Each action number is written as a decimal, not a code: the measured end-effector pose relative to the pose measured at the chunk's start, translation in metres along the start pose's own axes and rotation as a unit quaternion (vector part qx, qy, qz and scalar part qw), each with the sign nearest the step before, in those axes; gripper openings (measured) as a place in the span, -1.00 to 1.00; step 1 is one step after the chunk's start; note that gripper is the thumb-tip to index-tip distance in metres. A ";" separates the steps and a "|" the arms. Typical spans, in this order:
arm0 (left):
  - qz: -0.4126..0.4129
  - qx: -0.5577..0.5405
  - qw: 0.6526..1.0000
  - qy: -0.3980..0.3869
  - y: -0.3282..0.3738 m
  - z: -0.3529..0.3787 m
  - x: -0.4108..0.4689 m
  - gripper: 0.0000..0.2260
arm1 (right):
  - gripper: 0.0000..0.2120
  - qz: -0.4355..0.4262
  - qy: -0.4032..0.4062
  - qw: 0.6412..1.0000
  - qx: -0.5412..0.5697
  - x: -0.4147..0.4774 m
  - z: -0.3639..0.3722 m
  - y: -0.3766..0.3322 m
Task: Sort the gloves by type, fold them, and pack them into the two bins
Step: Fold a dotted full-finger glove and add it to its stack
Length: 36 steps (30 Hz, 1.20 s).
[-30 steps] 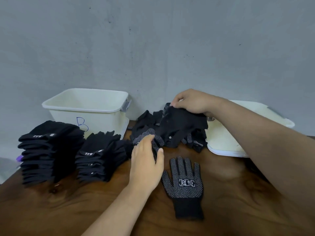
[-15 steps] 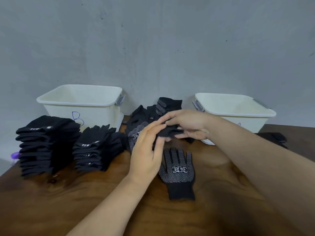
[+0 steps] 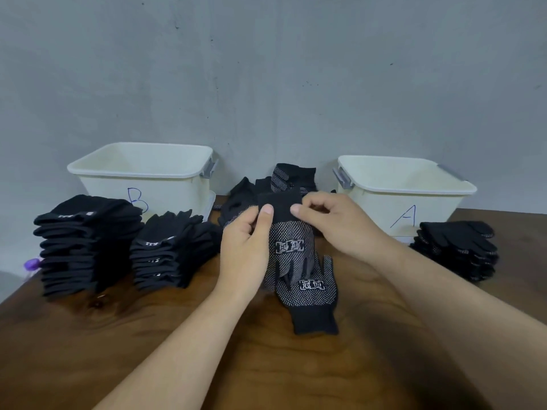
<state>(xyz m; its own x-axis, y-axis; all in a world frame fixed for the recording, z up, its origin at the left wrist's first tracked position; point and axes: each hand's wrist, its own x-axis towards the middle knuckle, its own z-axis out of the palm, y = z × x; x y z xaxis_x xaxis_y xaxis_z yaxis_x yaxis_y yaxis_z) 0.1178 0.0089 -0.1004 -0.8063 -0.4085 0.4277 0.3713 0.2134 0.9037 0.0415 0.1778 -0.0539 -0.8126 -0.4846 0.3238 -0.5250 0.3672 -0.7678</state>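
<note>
A black dotted glove (image 3: 291,247) hangs cuff-up, fingers down, in front of me. My left hand (image 3: 245,250) pinches the cuff's left corner and my right hand (image 3: 334,223) pinches its right corner. Under it a second dotted glove (image 3: 313,300) lies flat on the wooden table (image 3: 118,335), cuff towards me. A loose heap of black gloves (image 3: 251,196) lies behind my hands between the two white bins. Bin B (image 3: 142,173) stands at the back left, bin A (image 3: 399,184) at the back right.
Two stacks of folded plain black gloves stand left of my hands, a tall stack (image 3: 85,244) and a lower stack (image 3: 168,250). A pile of dotted gloves (image 3: 455,247) lies in front of bin A. A small purple object (image 3: 32,264) shows at the table's left edge.
My right hand pulled a dotted glove off the heap towards me. Both hands took its cuff and now hold it hanging over the flat glove.
</note>
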 end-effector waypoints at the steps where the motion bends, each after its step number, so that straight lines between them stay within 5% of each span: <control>1: 0.001 -0.006 1.000 -0.004 0.002 0.000 0.000 -0.64 | -0.70 0.004 0.001 0.999 0.037 -0.001 0.001 0.001; 6: 0.010 -0.035 0.999 -0.012 0.011 0.002 -0.006 -0.65 | -0.63 -0.015 0.039 0.994 0.100 -0.009 0.007 -0.002; 10: -0.003 -0.030 0.999 -0.010 0.009 0.007 -0.008 -0.56 | -0.83 -0.009 0.024 0.986 0.167 -0.017 0.010 -0.008; 17: -0.008 -0.030 1.000 0.005 0.008 0.003 -0.006 -0.40 | -0.84 -0.025 0.085 0.975 0.205 -0.017 0.007 -0.005; 21: -0.048 -0.033 0.998 0.031 -0.004 -0.003 0.002 -0.52 | -0.85 -0.023 0.099 0.971 0.216 -0.010 -0.007 0.004; 24: -0.068 0.065 0.995 -0.024 -0.026 -0.009 0.011 -0.67 | -0.82 -0.023 0.114 0.974 0.195 0.002 -0.016 0.018; 29: 0.003 0.298 0.930 -0.213 -0.044 -0.009 0.001 -0.97 | -0.85 0.002 0.122 0.969 0.216 0.022 -0.019 0.037; 33: 0.063 0.379 0.855 -0.347 -0.058 -0.005 -0.015 -0.50 | -0.85 0.026 0.124 0.966 0.224 0.032 -0.015 0.051; 36: 0.083 0.422 0.824 -0.370 -0.061 0.003 -0.022 -0.36 | -0.85 0.032 0.120 0.966 0.229 0.036 -0.012 0.059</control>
<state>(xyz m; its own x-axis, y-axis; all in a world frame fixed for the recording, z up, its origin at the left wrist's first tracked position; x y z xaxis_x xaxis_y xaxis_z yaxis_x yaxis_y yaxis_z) 0.1113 0.0078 -0.1650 -0.9525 0.2738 0.1332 0.3040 0.8798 0.3655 -0.0214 0.1920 -0.0805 -0.9039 -0.2538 0.3444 -0.3498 -0.0251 -0.9365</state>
